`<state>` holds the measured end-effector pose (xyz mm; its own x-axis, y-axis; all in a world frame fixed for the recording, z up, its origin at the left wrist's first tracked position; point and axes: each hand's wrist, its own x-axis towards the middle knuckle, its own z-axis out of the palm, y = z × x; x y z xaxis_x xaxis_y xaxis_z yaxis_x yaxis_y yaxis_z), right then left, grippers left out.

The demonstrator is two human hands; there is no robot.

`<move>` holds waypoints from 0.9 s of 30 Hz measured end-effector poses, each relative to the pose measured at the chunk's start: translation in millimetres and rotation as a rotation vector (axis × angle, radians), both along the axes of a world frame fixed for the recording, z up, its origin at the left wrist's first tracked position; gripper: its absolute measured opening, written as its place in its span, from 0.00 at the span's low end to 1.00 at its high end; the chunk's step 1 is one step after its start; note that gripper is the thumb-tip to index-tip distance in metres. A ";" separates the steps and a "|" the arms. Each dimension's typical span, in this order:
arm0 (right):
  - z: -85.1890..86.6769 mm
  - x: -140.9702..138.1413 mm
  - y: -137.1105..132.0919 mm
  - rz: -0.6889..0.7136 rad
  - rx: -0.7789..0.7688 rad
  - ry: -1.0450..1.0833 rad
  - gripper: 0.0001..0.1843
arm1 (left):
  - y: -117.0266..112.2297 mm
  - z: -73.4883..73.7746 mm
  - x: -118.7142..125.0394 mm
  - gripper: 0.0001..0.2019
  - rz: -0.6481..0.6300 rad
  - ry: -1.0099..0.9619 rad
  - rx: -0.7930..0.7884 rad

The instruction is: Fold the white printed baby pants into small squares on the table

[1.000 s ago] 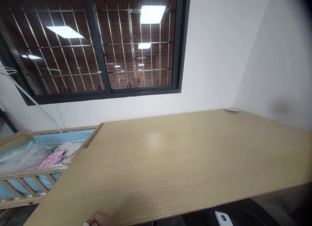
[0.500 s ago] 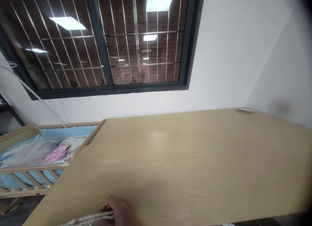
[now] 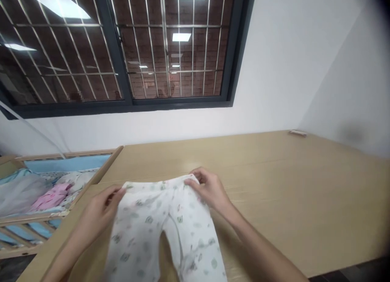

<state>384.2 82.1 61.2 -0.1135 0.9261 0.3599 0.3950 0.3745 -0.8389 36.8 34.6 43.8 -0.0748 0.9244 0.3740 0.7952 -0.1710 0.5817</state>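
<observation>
Pinches trousers [image 3: 169, 211] with left hand [image 3: 102, 207] and right hand [image 3: 211, 188], lower centre. Grips opposite waistband [image 3: 158, 186] ends, likely for even spreading.

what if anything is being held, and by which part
White patterned trousers, by both ends of the waistband: left hand at one, right hand at the other.

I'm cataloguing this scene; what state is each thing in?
Trousers: spread, waistband held at both ends
Left hand: pinching one waistband end
Right hand: pinching the other
Pink cloth: crumpled, inside the cot
Cot: open on top
Window: looks shut
</observation>
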 end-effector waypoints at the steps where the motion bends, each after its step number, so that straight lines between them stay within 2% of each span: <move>1: -5.7 3.5 17.9 -0.015 -0.050 -0.017 0.10 | 22.0 -6.6 8.6 0.24 -0.063 -0.022 -0.021; 3: -21.0 8.7 52.7 -0.008 -0.128 -0.070 0.09 | 61.4 -23.5 23.7 0.23 -0.144 0.029 -0.128; 5: -39.5 11.9 83.9 -0.003 -0.166 -0.153 0.09 | 92.7 -42.3 35.3 0.20 -0.141 0.115 -0.227; 9: -72.9 11.4 132.1 -0.075 -0.191 -0.308 0.07 | 136.1 -71.9 52.3 0.15 -0.037 0.235 -0.278; 13: -90.9 5.2 167.7 -0.133 -0.250 -0.372 0.05 | 171.1 -85.1 66.9 0.14 0.068 0.356 -0.297; 17: -102.7 1.5 196.9 -0.182 -0.288 -0.434 0.05 | 195.9 -90.3 77.5 0.13 0.145 0.454 -0.316; 21: -114.6 -0.1 214.8 -0.210 -0.303 -0.466 0.02 | 200.8 -87.5 82.4 0.17 0.171 0.517 -0.347; 24: -119.5 -0.9 221.3 -0.213 -0.313 -0.469 0.04 | 196.1 -74.2 88.8 0.17 0.168 0.546 -0.364; 27: -118.5 1.0 226.6 -0.195 -0.323 -0.464 0.05 | 183.4 -54.3 110.2 0.16 0.128 0.564 -0.350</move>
